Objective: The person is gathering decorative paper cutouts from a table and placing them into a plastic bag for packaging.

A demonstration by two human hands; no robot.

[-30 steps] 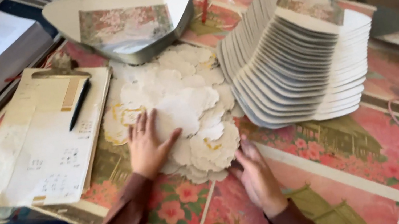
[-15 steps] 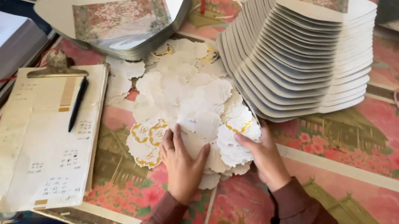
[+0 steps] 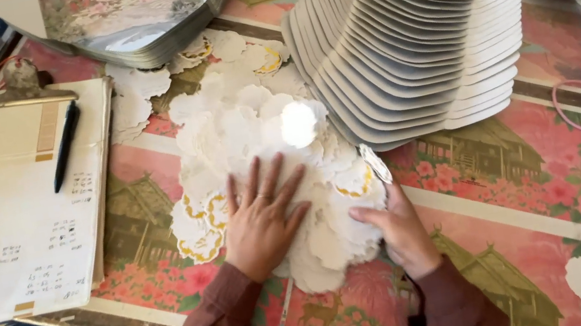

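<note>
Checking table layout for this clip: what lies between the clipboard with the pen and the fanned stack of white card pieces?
In the head view, the heap of white scalloped paper cutouts fills that stretch, between the clipboard and the fanned stack. The left hand lies flat on it.

Both arms wear long dark reddish-brown sleeves that reach the wrists; the left hand (image 3: 263,222) carries a thin ring on one finger, and the right hand (image 3: 396,232) is bare
</note>
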